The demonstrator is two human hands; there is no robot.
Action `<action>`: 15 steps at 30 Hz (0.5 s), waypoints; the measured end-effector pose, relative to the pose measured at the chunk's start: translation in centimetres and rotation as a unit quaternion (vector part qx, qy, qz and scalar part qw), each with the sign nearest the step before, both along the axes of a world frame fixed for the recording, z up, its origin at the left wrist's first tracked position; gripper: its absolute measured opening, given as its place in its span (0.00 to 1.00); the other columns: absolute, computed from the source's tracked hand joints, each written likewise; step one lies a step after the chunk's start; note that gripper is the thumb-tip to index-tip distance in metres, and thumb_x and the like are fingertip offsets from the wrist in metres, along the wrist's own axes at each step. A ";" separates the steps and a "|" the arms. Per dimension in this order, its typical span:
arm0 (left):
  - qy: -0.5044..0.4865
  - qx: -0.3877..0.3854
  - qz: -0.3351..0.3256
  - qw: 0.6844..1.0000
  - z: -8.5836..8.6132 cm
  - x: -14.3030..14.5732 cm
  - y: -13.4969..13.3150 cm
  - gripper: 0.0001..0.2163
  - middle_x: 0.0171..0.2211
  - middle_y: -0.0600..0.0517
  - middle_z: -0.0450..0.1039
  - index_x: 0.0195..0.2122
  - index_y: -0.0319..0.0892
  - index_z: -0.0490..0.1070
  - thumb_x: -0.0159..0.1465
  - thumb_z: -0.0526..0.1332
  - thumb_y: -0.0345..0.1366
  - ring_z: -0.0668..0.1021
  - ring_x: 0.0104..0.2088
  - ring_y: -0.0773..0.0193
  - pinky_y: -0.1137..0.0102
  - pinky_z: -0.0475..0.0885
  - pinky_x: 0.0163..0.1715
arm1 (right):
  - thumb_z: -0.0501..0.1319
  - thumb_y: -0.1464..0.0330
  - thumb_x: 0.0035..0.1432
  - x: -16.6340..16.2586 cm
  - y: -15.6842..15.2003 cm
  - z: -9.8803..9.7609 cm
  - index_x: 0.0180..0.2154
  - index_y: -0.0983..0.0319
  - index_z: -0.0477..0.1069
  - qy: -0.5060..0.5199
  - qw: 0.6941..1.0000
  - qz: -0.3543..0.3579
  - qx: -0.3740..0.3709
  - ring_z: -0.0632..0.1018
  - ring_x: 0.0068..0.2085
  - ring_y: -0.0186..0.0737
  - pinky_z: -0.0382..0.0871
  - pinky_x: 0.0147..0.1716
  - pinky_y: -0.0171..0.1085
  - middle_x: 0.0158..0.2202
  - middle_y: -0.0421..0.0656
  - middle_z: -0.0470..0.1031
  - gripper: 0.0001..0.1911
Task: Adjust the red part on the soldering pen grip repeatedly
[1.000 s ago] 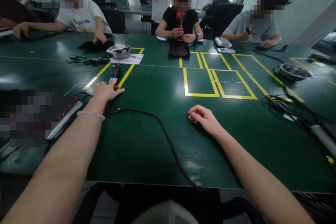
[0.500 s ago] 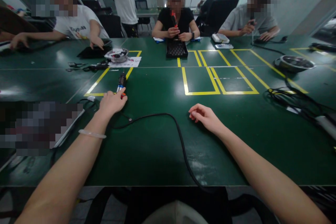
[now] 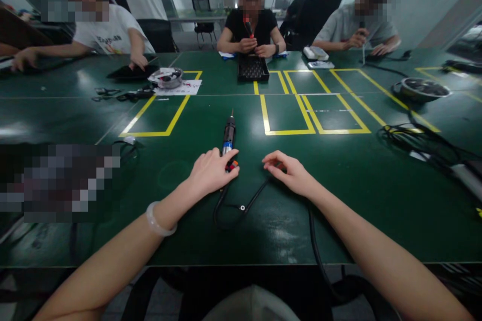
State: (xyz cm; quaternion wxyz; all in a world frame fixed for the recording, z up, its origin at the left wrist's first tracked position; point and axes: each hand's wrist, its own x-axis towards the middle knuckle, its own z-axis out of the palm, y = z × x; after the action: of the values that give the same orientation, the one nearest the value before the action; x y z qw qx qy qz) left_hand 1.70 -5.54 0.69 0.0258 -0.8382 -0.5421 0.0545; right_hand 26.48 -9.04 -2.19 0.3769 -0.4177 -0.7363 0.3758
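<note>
A corded electric screwdriver [image 3: 229, 133], black with a blue band and a bit at its tip, points away from me on the green table. My left hand [image 3: 213, 170] is wrapped over its rear end, thumb and forefinger on either side; the other fingers are partly hidden. Some red and orange shows between them. To the right, my right hand [image 3: 288, 171] rests with loosely bent fingers, thumb apart, holding nothing that I can see. The black cable [image 3: 256, 193] loops back from the screwdriver and passes under my right hand and wrist.
Yellow tape outlines [image 3: 289, 133] mark the green table [image 3: 181, 241]. Coiled cables [image 3: 404, 135] and a metal bowl [image 3: 422, 91] are at the right, another bowl [image 3: 165, 78] at the far left. Across sits a person [image 3: 251, 30] behind a black tray [image 3: 253, 71]; other people sit on both sides.
My left hand has brought the electric screwdriver from the left taped outline rightward to the middle, close to my right hand. The cable has shifted right. My right hand has barely moved; its fingers loosened slightly.
</note>
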 end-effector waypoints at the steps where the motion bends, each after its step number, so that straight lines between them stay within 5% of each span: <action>1: -0.003 0.003 -0.015 1.000 -0.1 0.8 -0.5 0.28 0.42 0.43 0.69 0.66 0.54 0.58 0.66 0.48 0.55 0.75 0.43 0.48 0.61 0.67 0.42 | 0.56 0.73 0.62 -0.2 -0.2 0.0 0.48 0.61 0.68 -0.016 1.000 0.022 0.008 0.76 0.41 0.39 0.70 0.38 0.37 0.41 0.45 0.75 0.13; 4: -0.019 0.010 -0.060 0.998 -0.2 2.7 -1.7 0.28 0.41 0.43 0.70 0.65 0.53 0.59 0.66 0.48 0.57 0.76 0.43 0.49 0.60 0.66 0.43 | 0.55 0.76 0.61 -0.5 -0.4 0.1 0.54 0.60 0.66 -0.061 0.995 0.071 0.043 0.74 0.42 0.39 0.70 0.40 0.37 0.44 0.46 0.73 0.19; 7: -0.034 0.006 -0.088 0.995 -0.3 4.0 -2.5 0.31 0.41 0.42 0.71 0.64 0.51 0.60 0.65 0.47 0.61 0.76 0.41 0.49 0.59 0.66 0.42 | 0.55 0.78 0.61 -0.4 -0.4 0.1 0.48 0.61 0.70 -0.087 0.988 0.102 0.078 0.74 0.42 0.40 0.68 0.43 0.39 0.44 0.46 0.73 0.15; 15: -0.044 -0.008 -0.098 0.994 -0.4 4.2 -2.5 0.39 0.42 0.42 0.72 0.65 0.51 0.59 0.60 0.44 0.69 0.77 0.41 0.48 0.59 0.66 0.42 | 0.60 0.77 0.59 0.4 0.0 0.1 0.45 0.62 0.71 -0.083 0.981 0.169 0.050 0.74 0.37 0.37 0.68 0.38 0.35 0.40 0.44 0.73 0.12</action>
State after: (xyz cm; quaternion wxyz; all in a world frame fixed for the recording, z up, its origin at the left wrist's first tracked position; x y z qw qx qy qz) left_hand 5.92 -8.09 0.26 0.0005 -0.8890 -0.4575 0.0189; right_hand 26.86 -9.02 -2.06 0.2656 -0.2978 -0.8430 0.3608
